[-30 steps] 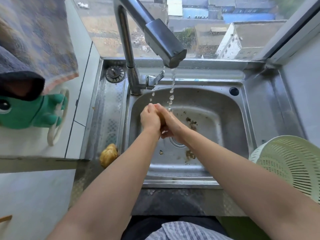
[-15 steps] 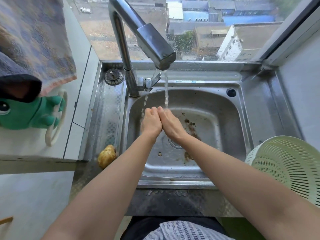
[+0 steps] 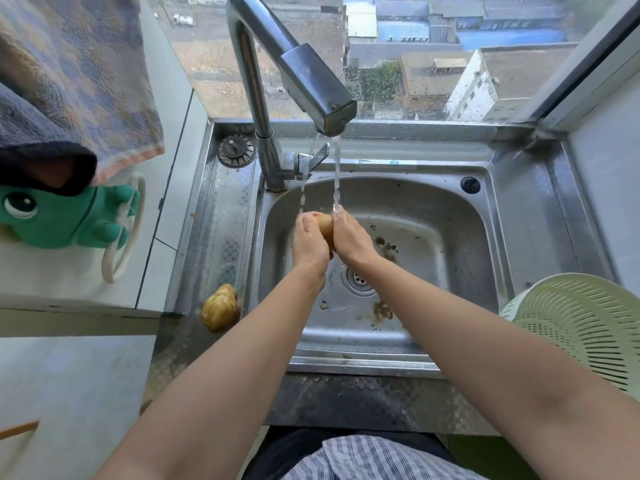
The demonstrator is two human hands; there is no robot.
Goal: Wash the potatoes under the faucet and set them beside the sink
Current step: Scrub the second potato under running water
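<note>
Potato (image 3: 325, 227) is held between the left hand (image 3: 309, 242) and right hand (image 3: 351, 237), fingers (image 3: 304, 220) curled round it, under the faucet (image 3: 304, 74) water, over the sink (image 3: 450, 237). It looks like the washing step. Next it should go by the other potato (image 3: 220, 307), left of the sink.

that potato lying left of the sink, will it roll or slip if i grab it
The potato looks lumpy and oval, so a nudge would probably wobble it, not roll it far. Its skin shines, so it is likely wet and slippery on the steel drainboard.
</note>
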